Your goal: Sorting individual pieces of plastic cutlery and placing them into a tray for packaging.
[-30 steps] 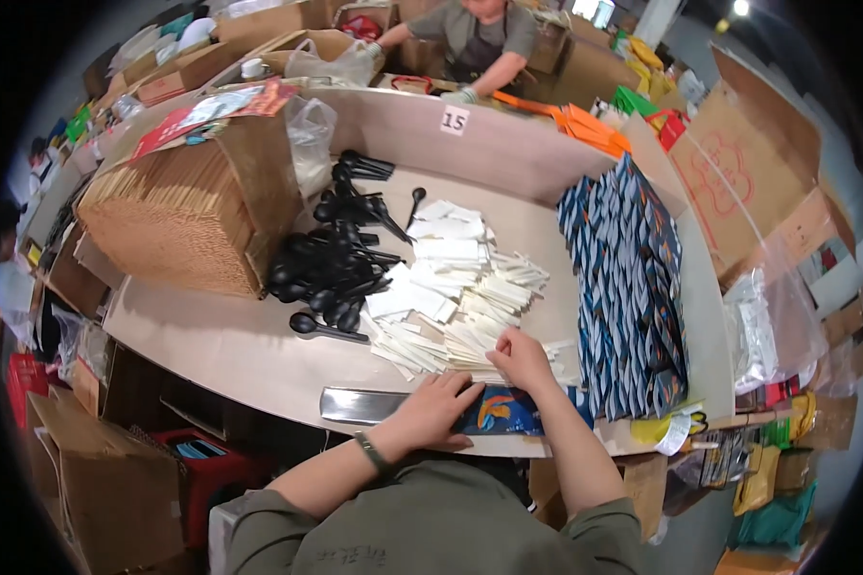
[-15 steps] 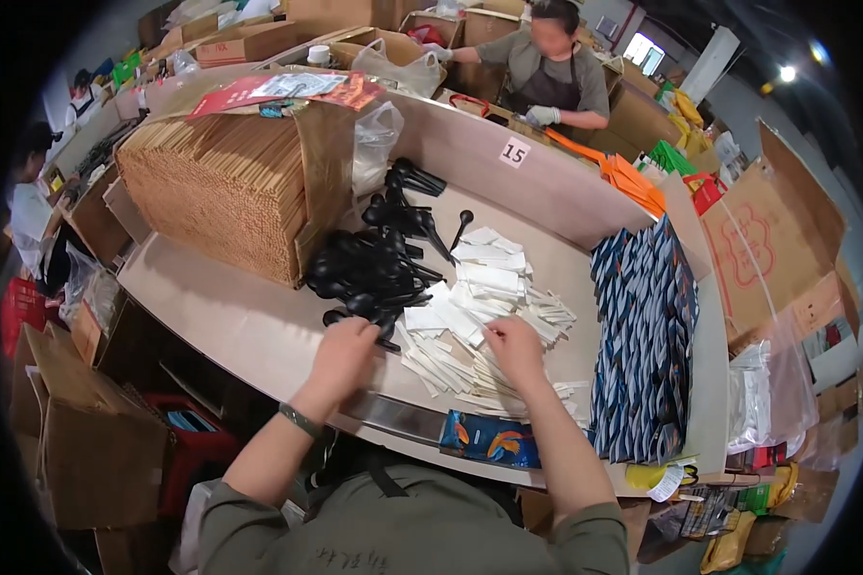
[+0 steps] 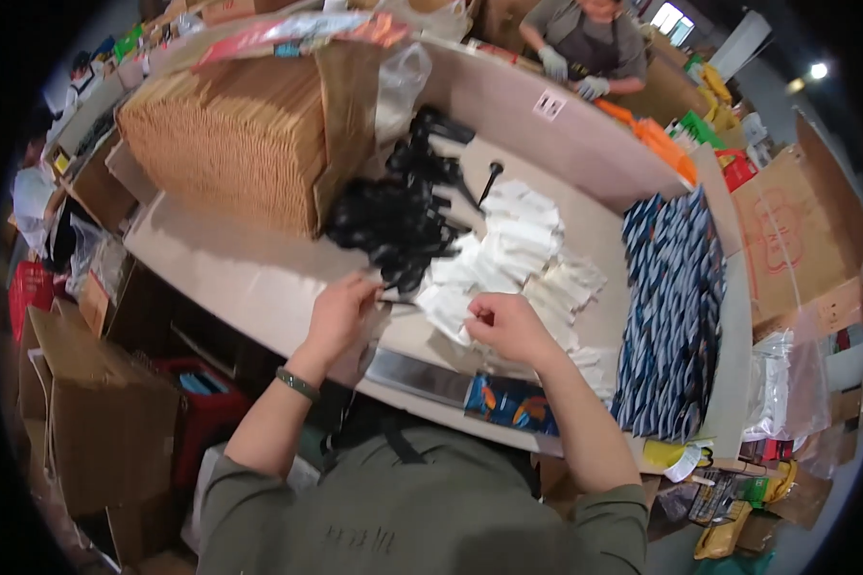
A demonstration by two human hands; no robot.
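Observation:
My left hand [image 3: 340,318] is at the near edge of a heap of black plastic spoons [image 3: 384,225], its fingers closed together. Blur hides what they pinch; a thin dark handle and a pale smear show beside them. My right hand [image 3: 508,326] has its fingers curled, fingertips against the near side of a pile of flat white packets [image 3: 518,235]. Whether a packet is between those fingertips is too blurred to make out. One black spoon [image 3: 492,180] lies apart behind the packets. A blue packet with an orange print [image 3: 508,401] lies at the table's front edge, below my right hand.
A carton packed with thin brown sheets [image 3: 230,144] stands at the left of the table [image 3: 201,254]. Dense rows of blue pouches [image 3: 669,316] line the right side. A low partition [image 3: 594,134] runs behind; beyond it is a person in gloves [image 3: 590,57]. Cartons [image 3: 115,422] crowd the left floor.
The view has shifted, so the table sits higher and further right. My right hand has drawn left and nearer me against the packets. The person across has brought both gloved hands together.

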